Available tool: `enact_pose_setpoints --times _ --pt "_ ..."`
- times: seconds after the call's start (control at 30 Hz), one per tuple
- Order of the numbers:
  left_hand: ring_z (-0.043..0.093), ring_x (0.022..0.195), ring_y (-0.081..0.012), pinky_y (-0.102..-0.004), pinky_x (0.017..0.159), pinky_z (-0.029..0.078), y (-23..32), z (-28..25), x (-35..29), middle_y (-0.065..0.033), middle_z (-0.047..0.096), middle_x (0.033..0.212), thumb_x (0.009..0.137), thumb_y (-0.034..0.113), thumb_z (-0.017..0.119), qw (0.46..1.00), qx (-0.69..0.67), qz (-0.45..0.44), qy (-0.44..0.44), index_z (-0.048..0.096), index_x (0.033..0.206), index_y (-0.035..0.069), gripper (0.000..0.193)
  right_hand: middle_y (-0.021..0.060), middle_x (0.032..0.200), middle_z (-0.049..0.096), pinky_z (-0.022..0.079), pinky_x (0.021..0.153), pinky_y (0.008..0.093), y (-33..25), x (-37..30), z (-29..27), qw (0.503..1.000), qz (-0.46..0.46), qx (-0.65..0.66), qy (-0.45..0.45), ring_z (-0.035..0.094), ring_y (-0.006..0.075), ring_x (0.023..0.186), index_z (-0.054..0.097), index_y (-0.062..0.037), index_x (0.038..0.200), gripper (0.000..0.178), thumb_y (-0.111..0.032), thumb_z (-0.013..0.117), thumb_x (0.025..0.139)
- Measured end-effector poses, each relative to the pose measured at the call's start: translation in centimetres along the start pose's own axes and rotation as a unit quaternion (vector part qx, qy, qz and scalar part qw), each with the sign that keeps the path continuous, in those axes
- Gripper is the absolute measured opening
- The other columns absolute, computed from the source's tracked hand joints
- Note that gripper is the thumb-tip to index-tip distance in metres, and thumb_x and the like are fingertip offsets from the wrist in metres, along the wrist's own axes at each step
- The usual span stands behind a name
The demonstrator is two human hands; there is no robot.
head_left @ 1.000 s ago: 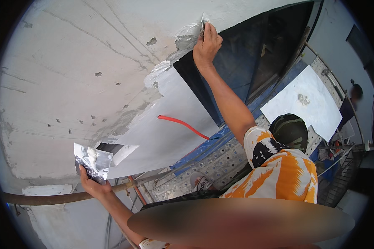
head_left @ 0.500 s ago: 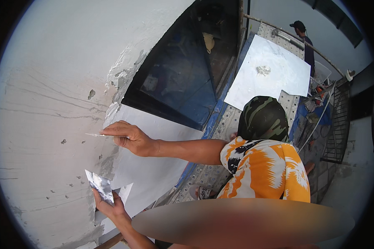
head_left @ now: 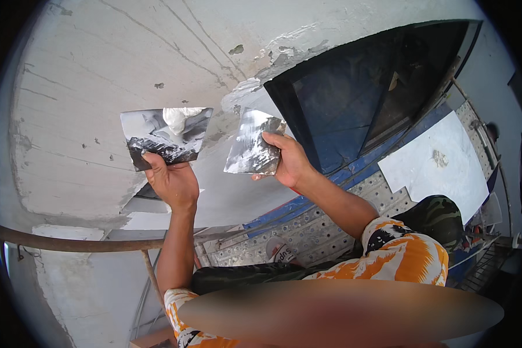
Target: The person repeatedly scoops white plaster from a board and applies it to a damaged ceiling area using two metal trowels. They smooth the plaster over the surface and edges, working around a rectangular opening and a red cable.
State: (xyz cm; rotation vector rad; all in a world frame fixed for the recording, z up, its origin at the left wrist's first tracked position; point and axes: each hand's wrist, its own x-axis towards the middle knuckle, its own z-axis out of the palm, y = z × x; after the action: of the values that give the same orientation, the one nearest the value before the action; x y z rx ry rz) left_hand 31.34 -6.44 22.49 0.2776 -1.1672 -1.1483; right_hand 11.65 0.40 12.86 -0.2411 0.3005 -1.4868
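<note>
My left hand (head_left: 175, 185) grips a flat metal putty scraper (head_left: 142, 124) by its lower edge, thumb on top. A lump of white putty (head_left: 177, 119) sits near the blade's far edge, and dark patches streak its lower part. To its right, my right hand (head_left: 296, 163) holds a second putty scraper (head_left: 245, 145), smeared with white. The two blades are apart, both raised in front of the pale plastered wall (head_left: 93, 93). Small chipped holes dot that wall. A rough white patch (head_left: 246, 93) lies on it beyond the right scraper, by the window corner.
A dark-framed window (head_left: 336, 104) stands to the right. Below it runs a perforated metal scaffold plank (head_left: 362, 194), bearing a white board (head_left: 467, 153) with a dab of putty (head_left: 439, 158). A rusty pipe (head_left: 75, 246) crosses at lower left. My shoe (head_left: 279, 250) rests on the plank.
My view has swung left. The scraper in my right hand was edge-on near the wall; it now shows its face, beside the left one. The left scraper has turned, showing the putty lump.
</note>
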Motion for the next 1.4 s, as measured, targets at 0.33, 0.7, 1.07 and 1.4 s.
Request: enact_pose_setpoints --times 0.33,0.7,1.07,1.4 --pt "0.065 0.103 -0.0350 -0.0398 0.091 0.048 -1.4 -0.1 -2.0 -0.0207 0.067 0.116 0.088 -0.002 0.055 0.770 0.463 0.193 -0.395 0.063 0.122 0.000 0.035 0.0122 0.103 0.068 0.059 0.075 0.0372 -5.4 -2.7 0.9 0.994 0.012 0.085 -0.070 0.069 0.0233 0.092 0.060 0.0007 0.114 0.024 -0.010 0.059 0.092" --pt "0.067 0.093 -0.0313 -0.0363 0.083 0.053 7.7 -0.8 -7.8 -0.0174 0.070 0.105 0.093 0.012 0.063 0.756 0.516 -0.155 -0.372 0.067 0.117 0.002 0.027 0.0148 0.111 0.063 0.049 0.085 0.0473 -9.8 11.3 -2.6 0.571 -0.466 -0.535 0.414 0.060 0.0355 0.107 0.059 -0.0020 0.126 0.041 -0.028 0.055 0.095" --pt "0.064 0.083 -0.0247 -0.0312 0.078 0.050 6.5 -2.6 -9.8 -0.0163 0.069 0.094 0.098 0.021 0.060 0.753 0.536 -0.241 -0.294 0.066 0.119 0.000 0.030 0.0089 0.120 0.059 0.050 0.081 0.0464 -5.2 10.8 0.9 0.462 -0.504 -0.643 0.346 0.055 0.0351 0.102 0.056 -0.0081 0.131 0.050 0.000 0.058 0.081" --pt "0.065 0.089 -0.0168 -0.0308 0.082 0.050 6.2 -2.9 -10.3 -0.0140 0.072 0.096 0.097 0.045 0.060 0.769 0.507 -0.281 -0.268 0.065 0.120 -0.002 0.053 0.0070 0.121 0.057 0.046 0.086 0.0421 -2.7 15.4 -1.1 0.311 -0.563 -0.677 0.358 0.052 0.0330 0.100 0.058 -0.0117 0.134 0.060 -0.002 0.065 0.075"
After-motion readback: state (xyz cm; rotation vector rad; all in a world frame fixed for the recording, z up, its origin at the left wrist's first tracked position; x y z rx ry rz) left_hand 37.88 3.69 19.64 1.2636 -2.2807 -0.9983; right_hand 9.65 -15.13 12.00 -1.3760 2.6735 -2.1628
